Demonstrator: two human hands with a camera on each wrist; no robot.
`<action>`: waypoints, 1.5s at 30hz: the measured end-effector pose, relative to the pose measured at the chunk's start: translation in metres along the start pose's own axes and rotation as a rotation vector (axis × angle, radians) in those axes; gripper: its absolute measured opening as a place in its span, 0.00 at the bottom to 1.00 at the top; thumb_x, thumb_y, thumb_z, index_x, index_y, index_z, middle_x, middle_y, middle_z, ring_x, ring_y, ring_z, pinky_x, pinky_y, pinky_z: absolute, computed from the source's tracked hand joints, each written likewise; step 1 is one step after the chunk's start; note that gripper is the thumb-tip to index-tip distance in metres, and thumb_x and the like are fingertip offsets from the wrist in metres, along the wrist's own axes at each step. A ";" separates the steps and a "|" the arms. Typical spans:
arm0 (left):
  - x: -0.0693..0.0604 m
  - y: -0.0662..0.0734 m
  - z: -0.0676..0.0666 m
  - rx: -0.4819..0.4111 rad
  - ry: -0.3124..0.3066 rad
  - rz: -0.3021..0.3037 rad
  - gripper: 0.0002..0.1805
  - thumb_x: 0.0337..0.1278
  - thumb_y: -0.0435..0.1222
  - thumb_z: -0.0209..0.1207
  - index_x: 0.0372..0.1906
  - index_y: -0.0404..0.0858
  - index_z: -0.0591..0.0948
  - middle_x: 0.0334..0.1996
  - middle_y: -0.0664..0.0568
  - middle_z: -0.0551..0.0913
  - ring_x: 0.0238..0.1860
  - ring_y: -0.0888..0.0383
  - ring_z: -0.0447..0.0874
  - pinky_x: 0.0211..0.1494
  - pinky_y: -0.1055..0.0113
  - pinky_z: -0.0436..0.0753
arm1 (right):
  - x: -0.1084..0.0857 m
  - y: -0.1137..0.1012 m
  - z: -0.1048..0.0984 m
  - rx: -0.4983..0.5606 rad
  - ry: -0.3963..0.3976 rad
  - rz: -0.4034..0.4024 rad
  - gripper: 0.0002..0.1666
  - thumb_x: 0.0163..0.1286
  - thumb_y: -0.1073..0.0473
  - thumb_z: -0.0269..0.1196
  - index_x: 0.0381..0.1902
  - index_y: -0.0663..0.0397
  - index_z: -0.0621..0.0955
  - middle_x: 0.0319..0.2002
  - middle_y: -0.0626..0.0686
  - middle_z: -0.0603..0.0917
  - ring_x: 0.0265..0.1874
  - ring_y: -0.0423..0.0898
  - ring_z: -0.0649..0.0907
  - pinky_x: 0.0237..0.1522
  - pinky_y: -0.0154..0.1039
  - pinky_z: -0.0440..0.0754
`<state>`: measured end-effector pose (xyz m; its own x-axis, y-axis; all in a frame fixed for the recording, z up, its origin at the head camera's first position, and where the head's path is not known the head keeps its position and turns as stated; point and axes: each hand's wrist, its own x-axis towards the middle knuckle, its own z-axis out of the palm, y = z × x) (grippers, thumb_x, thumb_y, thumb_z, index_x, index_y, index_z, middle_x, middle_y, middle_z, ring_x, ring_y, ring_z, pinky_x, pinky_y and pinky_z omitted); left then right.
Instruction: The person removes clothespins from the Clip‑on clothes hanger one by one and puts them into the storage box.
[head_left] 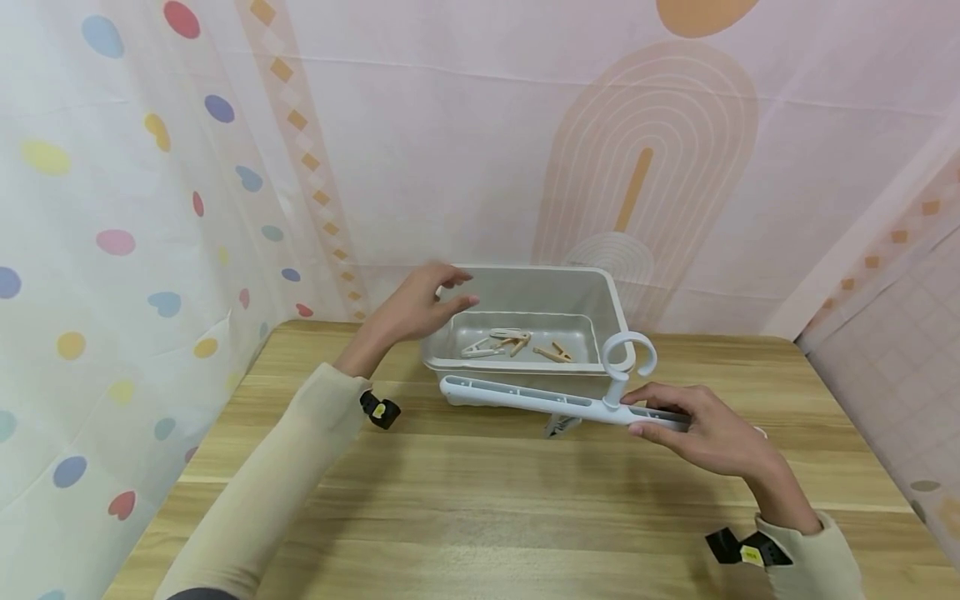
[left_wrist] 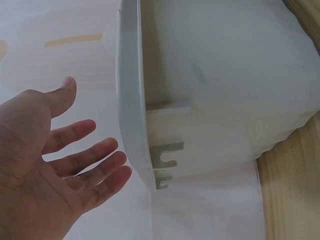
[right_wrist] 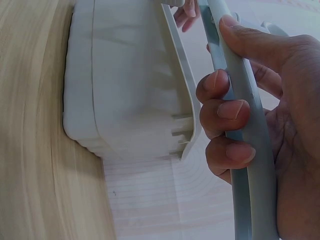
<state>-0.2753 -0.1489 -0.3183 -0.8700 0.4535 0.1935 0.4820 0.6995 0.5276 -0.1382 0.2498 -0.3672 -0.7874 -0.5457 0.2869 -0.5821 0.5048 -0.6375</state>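
Observation:
My right hand (head_left: 708,429) grips the right part of a pale blue-white plastic hanger bar (head_left: 525,398) with a round hook (head_left: 617,354) standing up from it. In the right wrist view, curled fingers and the thumb wrap round the bar (right_wrist: 255,150). The bar crosses in front of a grey plastic bin (head_left: 618,308). Over the bin's left rim, my left hand (head_left: 420,300) is held with fingers spread and nothing in them; the left wrist view shows it beside the bin wall (left_wrist: 210,75). White and tan clothespins (head_left: 553,353) lie on the bin floor.
The bin stands on a wooden table (head_left: 480,517) near its back edge. A patterned cloth (head_left: 442,150) hangs behind and at the sides. Below the bar a small greyish piece (head_left: 561,425) shows, its kind unclear. Both wrists wear black straps (head_left: 381,410).

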 end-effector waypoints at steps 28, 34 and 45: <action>-0.061 0.009 0.007 -0.285 0.110 -0.020 0.27 0.73 0.51 0.59 0.70 0.45 0.75 0.63 0.50 0.82 0.61 0.53 0.82 0.64 0.53 0.81 | -0.002 -0.002 0.000 0.007 0.015 0.022 0.15 0.69 0.60 0.70 0.50 0.37 0.85 0.23 0.37 0.76 0.22 0.31 0.72 0.27 0.31 0.73; -0.074 0.013 0.012 -0.348 0.103 -0.038 0.26 0.73 0.51 0.59 0.70 0.49 0.75 0.62 0.51 0.82 0.57 0.54 0.85 0.61 0.53 0.82 | -0.002 -0.002 0.000 0.009 0.016 0.027 0.15 0.69 0.60 0.70 0.50 0.37 0.85 0.24 0.37 0.77 0.23 0.31 0.72 0.27 0.31 0.74; -0.093 0.016 0.020 -0.482 0.117 0.030 0.23 0.74 0.42 0.59 0.69 0.43 0.76 0.60 0.49 0.83 0.62 0.50 0.81 0.60 0.69 0.82 | -0.002 -0.002 0.000 0.005 0.018 0.024 0.15 0.69 0.60 0.70 0.50 0.37 0.85 0.25 0.37 0.78 0.23 0.32 0.73 0.28 0.32 0.74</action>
<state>-0.1844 -0.1685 -0.3445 -0.8756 0.3854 0.2912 0.4280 0.3398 0.8375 -0.1353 0.2500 -0.3660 -0.8048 -0.5210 0.2843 -0.5620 0.5146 -0.6476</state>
